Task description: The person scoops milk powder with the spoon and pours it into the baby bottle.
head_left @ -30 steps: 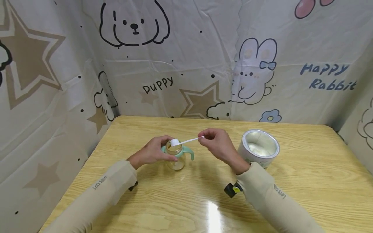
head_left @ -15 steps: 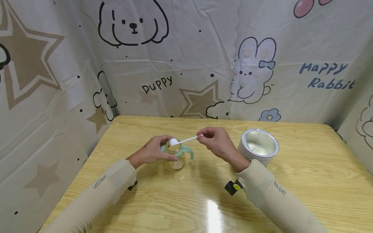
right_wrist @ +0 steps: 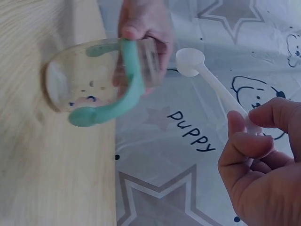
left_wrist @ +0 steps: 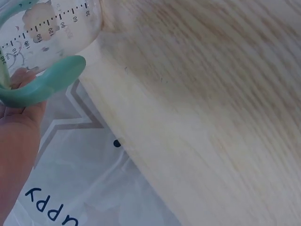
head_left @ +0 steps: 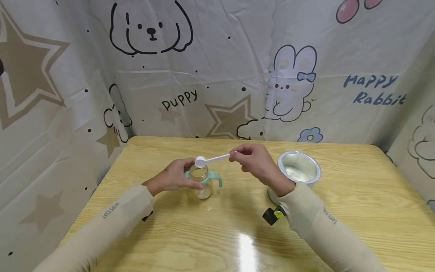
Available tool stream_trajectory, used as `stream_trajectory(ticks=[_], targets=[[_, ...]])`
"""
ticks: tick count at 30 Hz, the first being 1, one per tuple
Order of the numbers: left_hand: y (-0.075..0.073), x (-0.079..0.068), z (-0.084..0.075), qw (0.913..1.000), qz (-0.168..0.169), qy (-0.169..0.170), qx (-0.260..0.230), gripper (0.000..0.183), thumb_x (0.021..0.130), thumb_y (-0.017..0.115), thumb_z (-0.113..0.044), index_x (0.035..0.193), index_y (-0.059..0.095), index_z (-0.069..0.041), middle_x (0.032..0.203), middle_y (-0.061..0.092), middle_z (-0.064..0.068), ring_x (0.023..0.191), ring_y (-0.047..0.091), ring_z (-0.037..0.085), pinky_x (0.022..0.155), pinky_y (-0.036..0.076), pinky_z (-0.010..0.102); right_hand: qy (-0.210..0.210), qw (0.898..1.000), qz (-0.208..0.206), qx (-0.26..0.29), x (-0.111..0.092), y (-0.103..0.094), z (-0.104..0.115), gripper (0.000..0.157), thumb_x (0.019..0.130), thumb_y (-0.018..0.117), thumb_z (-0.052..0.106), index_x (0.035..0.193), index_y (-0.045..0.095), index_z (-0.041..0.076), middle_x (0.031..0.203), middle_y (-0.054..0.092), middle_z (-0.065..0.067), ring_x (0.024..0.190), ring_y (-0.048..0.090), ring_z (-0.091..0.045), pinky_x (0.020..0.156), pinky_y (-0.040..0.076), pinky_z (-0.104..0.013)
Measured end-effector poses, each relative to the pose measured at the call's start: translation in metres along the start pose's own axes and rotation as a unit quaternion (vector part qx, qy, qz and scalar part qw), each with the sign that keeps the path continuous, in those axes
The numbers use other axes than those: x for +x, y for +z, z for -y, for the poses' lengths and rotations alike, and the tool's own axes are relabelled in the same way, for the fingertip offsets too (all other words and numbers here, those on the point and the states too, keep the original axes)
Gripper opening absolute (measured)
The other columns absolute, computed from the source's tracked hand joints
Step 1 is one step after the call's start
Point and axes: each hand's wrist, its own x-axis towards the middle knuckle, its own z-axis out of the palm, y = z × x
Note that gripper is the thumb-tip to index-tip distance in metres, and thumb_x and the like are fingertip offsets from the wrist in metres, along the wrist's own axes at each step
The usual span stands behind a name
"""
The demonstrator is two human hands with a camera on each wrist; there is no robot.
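Observation:
A clear baby bottle (head_left: 202,192) with mint-green handles stands upright on the table, its mouth uncovered. My left hand (head_left: 175,175) grips it around the neck, thumb in front. In the left wrist view, printed volume marks run along the bottle wall (left_wrist: 61,35). Between thumb and fingertips, my right hand (head_left: 253,160) pinches the handle end of a white measuring scoop (head_left: 201,162). The scoop's bowl is just above the bottle's mouth, facing up in the head view. The right wrist view shows the scoop (right_wrist: 190,62) apart from the bottle's rim.
A white can of pale powder (head_left: 299,168), lid off, stands right of the bottle, partly behind my right forearm. The wooden table (head_left: 163,241) reaches back to a printed cloth (head_left: 163,121), and more cloth hangs at both sides.
The right hand has lifted the scoop slightly and turned its bowl from tipped over the bottle mouth to facing up. The left hand keeps its grip on the bottle. The head view shifts slightly.

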Motion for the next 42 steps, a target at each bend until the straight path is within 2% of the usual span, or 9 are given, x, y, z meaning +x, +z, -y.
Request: stream_trajectory(ticks=[5,9,13,19,29,35,42], targets=[[-0.007,-0.001,-0.006,1.0,0.001,0.004,0.003,0.076,0.072,0.092,-0.025,0.136,0.056,-0.002,0.133,0.061,0.011,0.128,0.055,0.03,0.109,0.042,0.048,-0.004,0.999,0.007,0.037,0.002,-0.007,0.004,0.019,0.098,0.063,0.01,0.102,0.068,-0.008,0.08,0.069,0.0,0.057,0.041,-0.009,0.055,0.038,-0.021],[-0.011,0.0,-0.011,0.9999,-0.002,0.01,-0.003,0.079,0.074,0.091,-0.025,0.139,0.054,-0.002,0.139,0.057,0.014,0.134,0.049,0.032,0.111,0.038,0.05,0.001,0.999,0.017,0.048,0.002,-0.01,0.006,0.02,0.098,0.063,0.011,0.103,0.067,-0.008,0.079,0.069,0.001,0.058,0.041,-0.009,0.056,0.038,-0.021],[-0.013,0.002,-0.016,0.9997,-0.006,0.02,-0.008,0.078,0.074,0.091,-0.02,0.14,0.053,-0.001,0.139,0.057,0.015,0.134,0.049,0.031,0.111,0.038,0.05,0.005,0.998,0.02,0.054,0.001,-0.014,0.007,0.019,0.098,0.063,0.011,0.103,0.066,-0.008,0.078,0.068,0.001,0.057,0.038,-0.008,0.056,0.037,-0.022],[-0.014,0.007,-0.022,0.9993,-0.012,0.035,-0.006,0.078,0.075,0.09,-0.015,0.141,0.051,0.002,0.142,0.054,0.017,0.134,0.049,0.031,0.113,0.038,0.041,0.013,0.998,0.017,0.058,-0.003,-0.025,0.01,0.019,0.099,0.063,0.013,0.103,0.065,-0.006,0.078,0.068,0.002,0.058,0.036,-0.007,0.055,0.036,-0.02],[-0.013,0.014,-0.034,0.9986,-0.017,0.049,-0.008,0.081,0.075,0.09,-0.017,0.142,0.05,0.001,0.146,0.052,0.014,0.136,0.046,0.028,0.114,0.036,0.039,0.02,0.998,-0.003,0.051,-0.011,-0.047,0.012,0.024,0.1,0.062,0.013,0.11,0.064,-0.009,0.081,0.068,0.002,0.059,0.04,-0.007,0.053,0.035,-0.02],[-0.009,0.019,-0.043,0.9984,-0.009,0.054,-0.014,0.083,0.075,0.09,-0.021,0.144,0.049,0.0,0.147,0.05,0.013,0.138,0.045,0.027,0.114,0.035,0.039,0.019,0.999,-0.008,0.05,-0.02,-0.064,0.01,0.02,0.1,0.062,0.013,0.106,0.065,-0.006,0.079,0.068,0.004,0.054,0.036,-0.005,0.052,0.035,-0.019],[-0.002,0.026,-0.054,0.9976,-0.008,0.067,-0.018,0.083,0.075,0.091,-0.019,0.143,0.049,0.0,0.146,0.051,0.013,0.137,0.046,0.026,0.114,0.036,0.036,0.024,0.999,-0.02,0.012,-0.029,-0.084,0.011,0.028,0.101,0.061,0.019,0.113,0.063,-0.007,0.082,0.069,0.005,0.053,0.035,-0.005,0.049,0.035,-0.02]])
